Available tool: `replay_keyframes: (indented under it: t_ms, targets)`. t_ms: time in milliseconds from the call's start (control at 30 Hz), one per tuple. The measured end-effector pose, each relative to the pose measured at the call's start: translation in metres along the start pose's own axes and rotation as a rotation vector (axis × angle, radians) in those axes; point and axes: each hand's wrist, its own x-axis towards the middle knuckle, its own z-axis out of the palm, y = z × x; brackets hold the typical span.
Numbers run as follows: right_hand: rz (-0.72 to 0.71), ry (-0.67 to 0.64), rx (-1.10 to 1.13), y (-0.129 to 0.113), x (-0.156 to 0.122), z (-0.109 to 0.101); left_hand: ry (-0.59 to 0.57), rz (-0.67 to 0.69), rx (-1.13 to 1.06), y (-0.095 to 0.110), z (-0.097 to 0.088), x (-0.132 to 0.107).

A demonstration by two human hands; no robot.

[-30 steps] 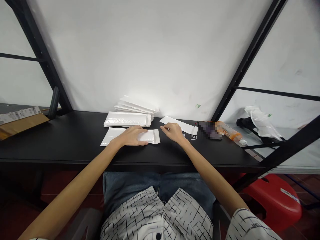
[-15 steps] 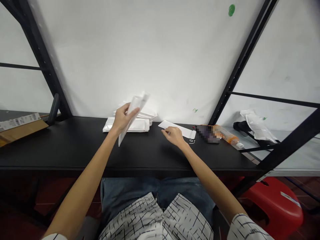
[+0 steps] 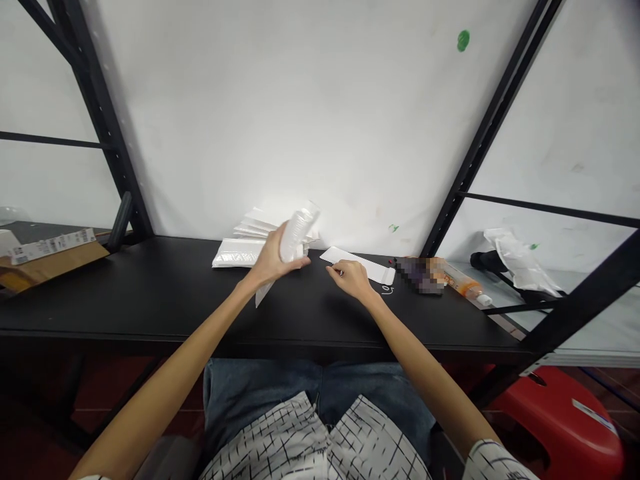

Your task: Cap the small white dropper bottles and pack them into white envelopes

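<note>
My left hand (image 3: 273,259) is wrapped round a white padded mailer (image 3: 296,233), held tilted above the black table. Its lower corner shows below my palm. Behind it lie several similar white mailers (image 3: 239,253) in a loose pile by the wall. My right hand (image 3: 351,277) rests low over the table with its fingers pinched together. Something small and dark may be between them, but I cannot make it out. Just beyond this hand lies a flat white strip (image 3: 363,265), partly covered by it.
To the right are a blurred dark item (image 3: 420,275) and a bottle with a white cap (image 3: 470,288). An open cardboard box (image 3: 60,263) stands at far left. Black frame posts (image 3: 493,127) rise on both sides. A red stool (image 3: 565,413) is below right.
My left hand has moved right and slightly lower with the mailer, turning it so its broad bubbled face shows. My right hand stays nearly in place. The view has shifted slightly.
</note>
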Motion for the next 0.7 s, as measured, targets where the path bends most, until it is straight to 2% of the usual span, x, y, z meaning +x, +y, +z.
replay_keyframes:
  t_ms: [67,133,233,300,433,500,600,700]
  targets:
    - [-0.002,0.016,-0.011,0.0,-0.001,-0.001,-0.154,0.035,0.162,0.008,0.01,-0.006]
    - [0.004,0.026,-0.023,0.0,-0.001,-0.002,-0.252,0.063,0.281,0.014,0.019,-0.01]
    - [0.01,0.013,-0.038,0.0,-0.001,-0.003,-0.288,0.133,0.43,0.011,0.019,-0.004]
    - [0.012,0.002,-0.038,0.001,-0.001,-0.003,-0.278,0.185,0.545,0.004,0.009,0.009]
    - [0.014,-0.011,-0.041,0.001,0.0,-0.002,-0.259,0.321,0.755,-0.016,-0.023,0.037]
    - [0.014,-0.018,-0.047,0.001,0.0,-0.004,-0.239,0.368,0.82,-0.029,-0.037,0.044]
    - [0.019,-0.034,-0.056,-0.001,0.0,-0.006,-0.25,0.338,0.938,-0.055,-0.049,0.038]
    - [0.026,-0.054,-0.066,-0.002,0.0,-0.008,-0.271,0.243,0.981,-0.084,-0.05,0.024]
